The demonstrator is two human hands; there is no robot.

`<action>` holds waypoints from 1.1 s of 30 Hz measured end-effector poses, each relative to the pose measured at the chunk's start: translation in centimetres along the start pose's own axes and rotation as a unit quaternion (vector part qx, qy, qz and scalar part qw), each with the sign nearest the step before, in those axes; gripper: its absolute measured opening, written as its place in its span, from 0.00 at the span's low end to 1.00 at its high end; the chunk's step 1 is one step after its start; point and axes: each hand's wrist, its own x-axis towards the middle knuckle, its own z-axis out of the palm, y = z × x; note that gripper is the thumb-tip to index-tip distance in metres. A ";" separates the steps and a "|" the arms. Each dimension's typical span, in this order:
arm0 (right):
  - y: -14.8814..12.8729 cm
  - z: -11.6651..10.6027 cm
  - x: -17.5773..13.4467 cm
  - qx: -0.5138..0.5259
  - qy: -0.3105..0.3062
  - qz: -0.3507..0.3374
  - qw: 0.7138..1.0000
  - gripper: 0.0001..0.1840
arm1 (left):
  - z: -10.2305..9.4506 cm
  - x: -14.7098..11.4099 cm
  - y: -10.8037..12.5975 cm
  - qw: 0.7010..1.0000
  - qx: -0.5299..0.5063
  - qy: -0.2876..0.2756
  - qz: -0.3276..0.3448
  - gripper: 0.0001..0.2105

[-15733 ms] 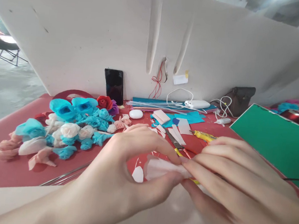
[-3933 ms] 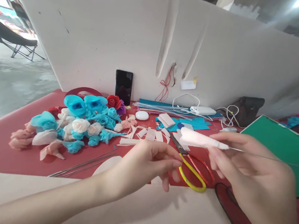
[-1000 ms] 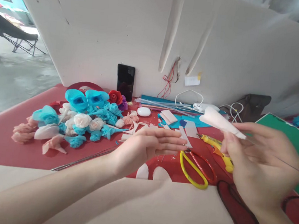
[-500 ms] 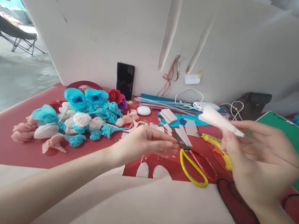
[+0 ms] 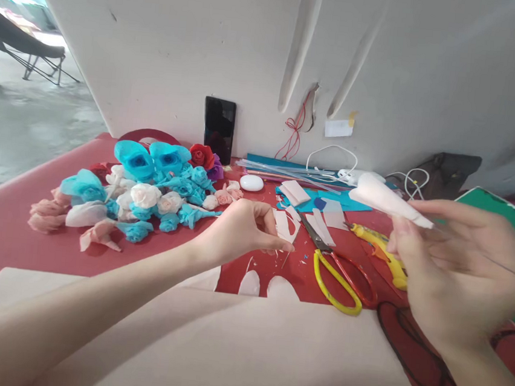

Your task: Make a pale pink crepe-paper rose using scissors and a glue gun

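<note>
At right of frame, our right hand (image 5: 454,272) pinches a rolled white paper bud (image 5: 386,200) on thin wire. At centre, our left hand (image 5: 240,231) pinches a cut white paper strip (image 5: 285,226) above the red table (image 5: 4,223), beside yellow-handled scissors (image 5: 332,270).

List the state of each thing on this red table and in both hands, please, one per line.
Right hand: shut on white paper cone, tilted, on thin wire.
Left hand: pinching pale paper strip.
Yellow-handled scissors: lying flat, blades closed.
Black phone: upright against wall, screen dark.
Blue and white paper flowers: heaped on table.
Yellow glue gun: lying flat.
</note>
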 end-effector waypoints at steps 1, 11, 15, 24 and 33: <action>0.0 0.0 -0.1 0.000 -0.004 0.006 1.000 0.12 | 0.0 0.1 -0.2 1.000 0.018 0.008 0.008 0.13; 0.1 -0.2 -0.1 0.034 -0.001 0.018 0.999 0.14 | -0.4 0.9 -1.9 0.992 0.124 -0.018 0.014 0.10; 0.0 -0.2 -0.2 0.030 -0.008 0.030 0.999 0.12 | -0.5 1.0 -2.1 0.993 0.120 0.011 0.019 0.07; -1.1 -0.2 -0.2 0.158 -0.077 0.170 0.970 0.06 | -0.6 1.0 -1.4 0.997 -0.062 -0.034 0.019 0.11; -0.9 -0.5 0.9 0.300 -0.203 0.403 0.841 0.10 | 0.1 -0.3 -0.1 0.895 -0.373 -0.240 0.049 0.07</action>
